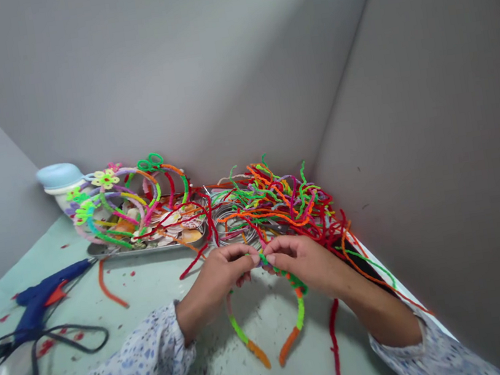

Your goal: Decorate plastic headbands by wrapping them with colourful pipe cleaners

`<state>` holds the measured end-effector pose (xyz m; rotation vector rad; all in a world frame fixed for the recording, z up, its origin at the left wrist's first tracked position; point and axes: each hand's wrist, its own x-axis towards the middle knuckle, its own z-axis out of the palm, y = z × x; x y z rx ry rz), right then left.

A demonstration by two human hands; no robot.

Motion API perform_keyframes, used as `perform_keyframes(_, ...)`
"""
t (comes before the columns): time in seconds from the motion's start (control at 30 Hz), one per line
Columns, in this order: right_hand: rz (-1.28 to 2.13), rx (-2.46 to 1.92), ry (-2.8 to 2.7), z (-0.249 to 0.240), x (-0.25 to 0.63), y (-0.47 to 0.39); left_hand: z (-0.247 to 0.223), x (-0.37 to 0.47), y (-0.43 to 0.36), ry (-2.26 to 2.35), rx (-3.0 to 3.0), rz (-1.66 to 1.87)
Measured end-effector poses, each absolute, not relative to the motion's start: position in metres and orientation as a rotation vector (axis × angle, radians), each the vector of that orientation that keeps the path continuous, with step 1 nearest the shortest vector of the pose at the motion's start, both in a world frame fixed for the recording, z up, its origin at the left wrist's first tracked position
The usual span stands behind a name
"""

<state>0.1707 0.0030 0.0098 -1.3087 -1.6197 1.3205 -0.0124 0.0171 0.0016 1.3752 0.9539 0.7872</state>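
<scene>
A headband [300, 312] wrapped in coloured pipe cleaners is held upright over the table, its two orange ends pointing down toward me. My left hand [224, 272] pinches the top of its arch between thumb and fingertips. Close beside it, my right hand [300, 259] pinches the same spot, where a bit of green pipe cleaner [263, 259] shows between the fingertips. More green and orange twists sit on the band just under my right hand. The fingers hide most of the top of the arch.
A metal tray [147, 250] holds shells, with several finished headbands [121, 196] over it. Behind it stands a white bottle with a blue cap [61, 175]. A blue glue gun [38, 301] with its cord lies left. Loose pipe cleaners [284, 198] and wire coils [234, 227] fill the back right.
</scene>
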Motion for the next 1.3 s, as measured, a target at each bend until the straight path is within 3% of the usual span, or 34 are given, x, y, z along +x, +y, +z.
perform_keyframes(1.3, 1.097, -1.282, -1.840, 0.0058, 0.1765, 0.0085, 0.0022, -0.0099, 0.0132, 0.998, 1.425, 0.763)
